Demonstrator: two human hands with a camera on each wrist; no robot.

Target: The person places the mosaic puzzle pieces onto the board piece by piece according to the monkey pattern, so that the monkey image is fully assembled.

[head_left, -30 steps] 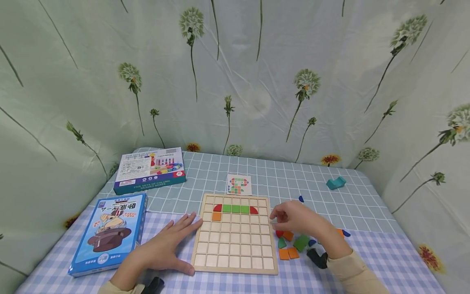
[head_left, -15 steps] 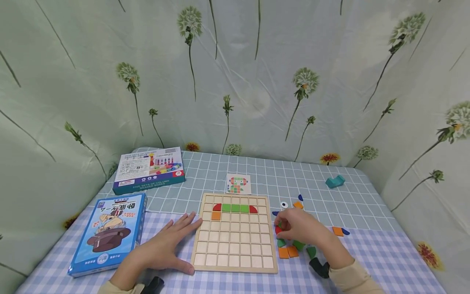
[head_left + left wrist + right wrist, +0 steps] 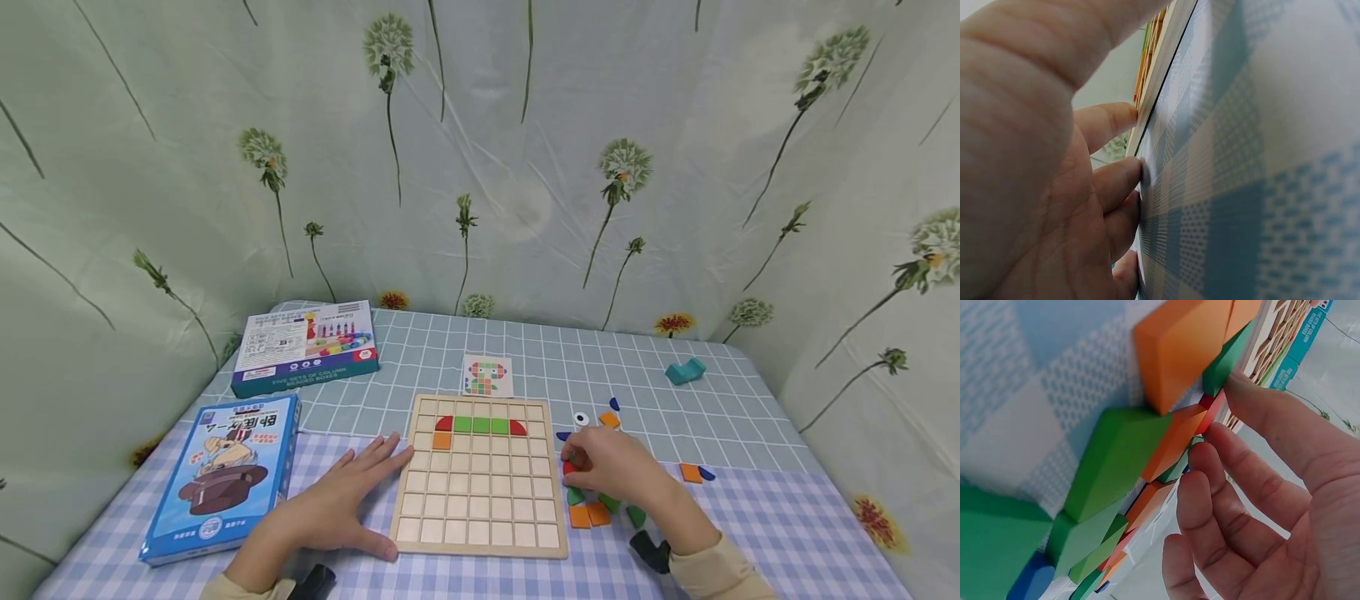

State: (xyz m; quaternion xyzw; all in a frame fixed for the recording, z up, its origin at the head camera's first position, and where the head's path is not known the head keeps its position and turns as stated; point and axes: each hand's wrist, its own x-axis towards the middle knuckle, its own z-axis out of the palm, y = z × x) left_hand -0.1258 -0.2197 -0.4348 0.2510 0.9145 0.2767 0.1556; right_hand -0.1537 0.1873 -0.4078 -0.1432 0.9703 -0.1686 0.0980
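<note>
The square wooden grid board (image 3: 480,505) lies on the table in the head view. A row of red and green blocks (image 3: 481,426) sits near its far side, with one orange square (image 3: 442,441) below the row's left end. My left hand (image 3: 341,507) rests spread at the board's left edge, index fingertip and thumb against the frame. Beyond the right edge, my right hand (image 3: 615,460) pinches a red block (image 3: 1210,414) between thumb and index finger, low among loose pieces. Orange squares (image 3: 588,516) and green pieces (image 3: 1116,456) lie around those fingers; the palm hides some.
A picture card (image 3: 488,377) lies behind the board. Two boxes stand left: a blue box (image 3: 225,475) and a beaded-boxes set (image 3: 306,346) farther back. To the right are a round eye piece (image 3: 581,419), an orange square with a blue piece (image 3: 691,472), and a teal object (image 3: 686,372).
Over the last second my right hand has moved slightly right and nearer to me, from beside the board down to the red block. My left hand has stayed in place.
</note>
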